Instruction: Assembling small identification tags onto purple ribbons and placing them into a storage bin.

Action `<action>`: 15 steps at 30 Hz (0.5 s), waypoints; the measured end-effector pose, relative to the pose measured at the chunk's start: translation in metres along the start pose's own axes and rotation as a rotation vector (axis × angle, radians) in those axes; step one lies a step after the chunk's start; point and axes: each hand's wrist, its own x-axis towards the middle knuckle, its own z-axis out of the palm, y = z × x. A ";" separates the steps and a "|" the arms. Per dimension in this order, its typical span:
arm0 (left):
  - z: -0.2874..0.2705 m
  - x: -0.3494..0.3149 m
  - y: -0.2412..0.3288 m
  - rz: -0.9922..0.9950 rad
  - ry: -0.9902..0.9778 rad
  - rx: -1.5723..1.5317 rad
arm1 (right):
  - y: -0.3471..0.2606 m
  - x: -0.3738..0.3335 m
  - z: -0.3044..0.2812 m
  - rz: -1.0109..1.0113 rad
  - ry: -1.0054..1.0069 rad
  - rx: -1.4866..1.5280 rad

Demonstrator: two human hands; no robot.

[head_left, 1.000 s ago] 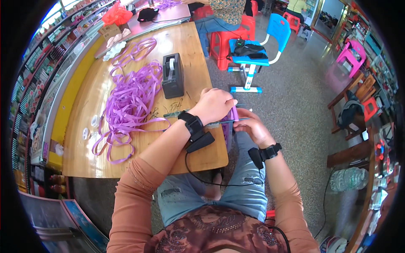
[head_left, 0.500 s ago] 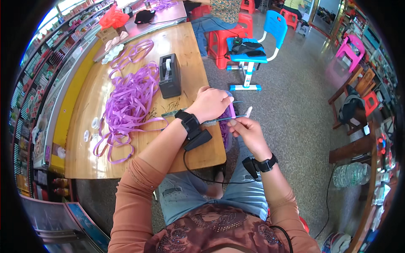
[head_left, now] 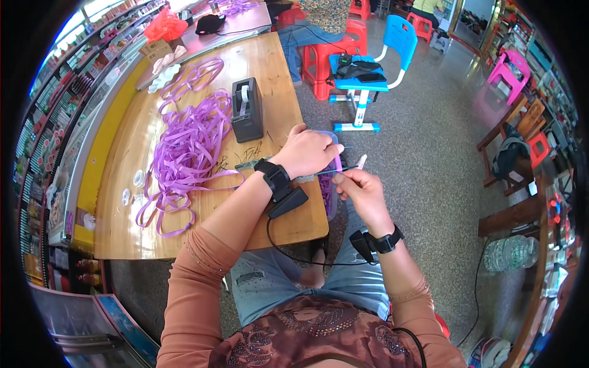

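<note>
Over the table's right edge, my left hand [head_left: 308, 151] is closed, its thumb and fingertips at a short stretch of purple ribbon [head_left: 338, 162]. The ribbon runs down toward my right hand [head_left: 363, 191], whose thumb and forefinger are pinched together. What exactly lies in that pinch is too small to tell. A thin dark stick [head_left: 331, 172] crosses just above the right fingertips; its left end is hidden near my left wrist. Below my hands is a clear plastic box [head_left: 332, 211] with purple pieces in it, partly covered by the hands.
A heap of purple ribbon [head_left: 187, 144] lies on the wooden table [head_left: 270, 230], beside a black tape dispenser [head_left: 247, 110]. A blue chair [head_left: 362, 70] and red stools [head_left: 319, 70] stand beyond. A black cable [head_left: 307, 262] links my wrist straps. Another person sits at the back.
My left hand has shifted slightly to the right, and my right hand has moved a little. More of the box's far rim shows. The heap of ribbon has not moved.
</note>
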 end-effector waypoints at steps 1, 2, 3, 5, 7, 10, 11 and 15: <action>-0.002 0.000 0.002 0.002 -0.059 0.014 | 0.001 -0.001 0.000 0.002 0.009 0.005; -0.002 0.000 0.002 0.000 -0.057 0.014 | 0.000 -0.001 0.000 0.003 0.014 0.011; -0.002 -0.001 0.002 -0.005 -0.052 0.013 | 0.000 -0.001 0.001 0.003 0.012 0.010; -0.001 -0.004 0.003 -0.014 -0.044 0.012 | 0.000 -0.001 0.002 -0.008 0.006 0.018; 0.002 -0.013 0.005 0.111 0.220 -0.143 | -0.001 -0.002 0.004 -0.001 0.013 0.026; -0.019 -0.018 0.020 0.326 0.226 -0.107 | -0.004 -0.004 -0.003 0.028 0.032 0.009; -0.019 -0.022 0.020 0.325 0.225 -0.105 | -0.006 -0.004 -0.002 0.041 0.022 -0.002; -0.016 -0.032 0.023 0.364 0.102 -0.117 | -0.011 -0.002 0.001 0.060 0.006 0.017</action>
